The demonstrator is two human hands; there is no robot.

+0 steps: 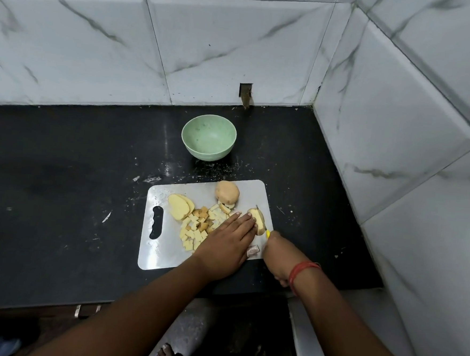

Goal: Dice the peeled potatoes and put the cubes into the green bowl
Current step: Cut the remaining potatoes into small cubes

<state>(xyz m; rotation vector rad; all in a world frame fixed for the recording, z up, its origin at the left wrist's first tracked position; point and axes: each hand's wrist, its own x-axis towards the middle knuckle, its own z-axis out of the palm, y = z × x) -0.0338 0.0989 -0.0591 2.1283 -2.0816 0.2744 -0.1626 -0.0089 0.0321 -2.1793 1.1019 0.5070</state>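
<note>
Dicing on the black stone worktop (74,194), near its right back corner.

The grey rectangular cutting board (153,252) carries the whole peeled potato (227,191) at its back edge, cubes (194,230) in the middle; the empty green round bowl (208,137) stands behind. Left hand (225,246) presses flat, fingers straight, on the potato piece (257,219); right hand (278,260) grips the yellow-handled knife (266,233). Better keep fingertips back from the blade.

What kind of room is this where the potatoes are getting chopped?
Most likely a home kitchen. There is a black countertop set into a corner of white marble-look wall tiles, a cutting board covered with potato cubes, and a green bowl waiting behind it.
</note>
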